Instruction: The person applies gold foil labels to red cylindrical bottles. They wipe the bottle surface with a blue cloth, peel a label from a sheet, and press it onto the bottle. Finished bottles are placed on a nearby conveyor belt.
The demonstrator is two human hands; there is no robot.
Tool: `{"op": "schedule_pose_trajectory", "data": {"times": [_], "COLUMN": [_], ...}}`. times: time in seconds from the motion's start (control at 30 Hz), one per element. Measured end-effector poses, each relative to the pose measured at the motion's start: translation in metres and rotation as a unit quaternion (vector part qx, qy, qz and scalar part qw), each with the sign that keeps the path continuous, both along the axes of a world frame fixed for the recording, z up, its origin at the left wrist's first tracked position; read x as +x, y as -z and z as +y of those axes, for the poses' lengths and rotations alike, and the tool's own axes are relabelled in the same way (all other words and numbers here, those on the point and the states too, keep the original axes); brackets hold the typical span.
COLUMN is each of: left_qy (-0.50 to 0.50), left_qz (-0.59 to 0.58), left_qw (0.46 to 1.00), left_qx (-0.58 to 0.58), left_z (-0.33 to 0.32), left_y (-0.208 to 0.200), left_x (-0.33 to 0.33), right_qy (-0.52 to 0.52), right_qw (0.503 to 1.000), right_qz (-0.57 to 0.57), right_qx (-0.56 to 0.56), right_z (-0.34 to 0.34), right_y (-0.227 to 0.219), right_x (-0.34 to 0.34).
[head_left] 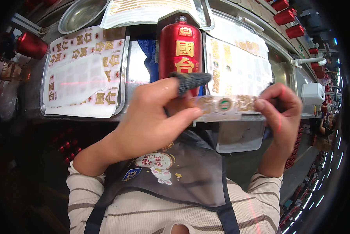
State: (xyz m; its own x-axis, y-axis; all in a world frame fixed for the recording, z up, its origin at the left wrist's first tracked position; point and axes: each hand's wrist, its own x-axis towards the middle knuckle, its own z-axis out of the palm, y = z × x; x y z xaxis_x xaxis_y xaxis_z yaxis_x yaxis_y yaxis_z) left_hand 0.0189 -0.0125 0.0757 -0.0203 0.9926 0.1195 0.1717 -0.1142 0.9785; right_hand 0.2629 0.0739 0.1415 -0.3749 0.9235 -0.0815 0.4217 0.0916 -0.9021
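L hand (145,117) looks to have the L end of the label strip (231,105) btwn thumb & fingers, contact part hidden/blurred; its index, w/ black finger cot (196,79), sticks out clear above the strip, over the bottle. R hand (282,113) pinches the R end, thumb vs fingertip. Gripping ends only prob. keeps the strip flat & its gold print + green emblem untouched. Strip is held up just R of the red bottle's (173,48) lower part, nr side of the R label sheets (243,74). Bottle sits centred, neck away from person, prob. so its gold-lettered face is in reach of both hands; can't tell upright or tilted. L label sheets (79,80) lie in metal tray (123,80), prob. to stay flat & handy.
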Motion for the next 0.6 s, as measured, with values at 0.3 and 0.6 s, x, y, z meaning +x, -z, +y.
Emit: {"op": "schedule_pose_trajectory", "data": {"times": [0.3, 0.6], "left_qy": [-0.150, -0.139], "left_qz": [-0.130, -0.167], "left_qw": [0.976, 0.973], "left_qx": [-0.091, -0.083], "left_z": [-0.014, 0.001], "left_y": [0.037, 0.055], "left_x": [-0.044, -0.044], "right_qy": [0.043, 0.045], "right_qw": [0.969, 0.968], "right_qz": [0.204, 0.204], "right_qx": [-0.131, -0.135], "right_z": [-0.016, -0.006], "right_y": [0.099, 0.111], "right_x": [-0.047, -0.048]}}
